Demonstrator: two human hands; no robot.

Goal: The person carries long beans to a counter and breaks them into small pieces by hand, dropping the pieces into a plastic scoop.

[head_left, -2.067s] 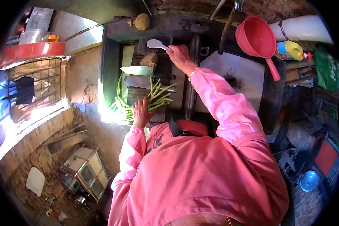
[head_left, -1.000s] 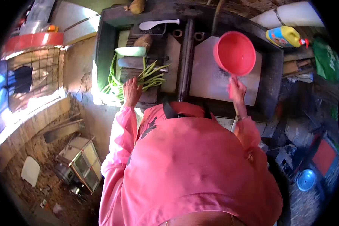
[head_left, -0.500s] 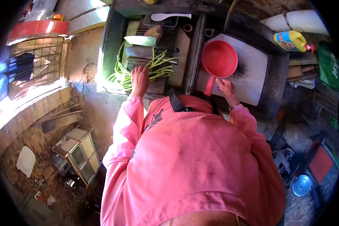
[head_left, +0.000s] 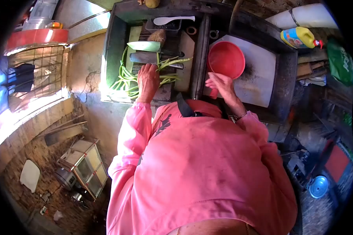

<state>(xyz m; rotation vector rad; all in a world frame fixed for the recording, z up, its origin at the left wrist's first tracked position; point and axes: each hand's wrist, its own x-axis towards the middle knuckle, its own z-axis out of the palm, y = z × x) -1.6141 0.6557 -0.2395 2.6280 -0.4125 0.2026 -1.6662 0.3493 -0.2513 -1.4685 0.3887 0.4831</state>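
Long green beans [head_left: 126, 80] lie in a loose bundle on a dark wooden board [head_left: 166, 87] in the left sink-like compartment. My left hand [head_left: 148, 83] is closed over the bundle, the bean ends sticking out on both sides. Just beyond the fingers lie a wide blade [head_left: 143, 58] and a second, pale blade [head_left: 144, 46]. In the right compartment stands a red plastic dipper [head_left: 226, 59], seen from above, with nothing visible in it. My right hand [head_left: 223, 85] is over its handle, fingers stretched out and not wrapped round it.
Behind the blades are a brown fibrous husk [head_left: 157, 36] and a white spoon [head_left: 173, 19] across a clear tub [head_left: 162, 26]. A dark divider [head_left: 202, 55] separates the compartments. A yellow bottle [head_left: 300, 38] stands at the right rim, near a green bag [head_left: 341, 62].
My right hand has let go of the dipper's handle and moved left and up, its fingers now straight. My left hand stays on the beans, slightly shifted to the right.
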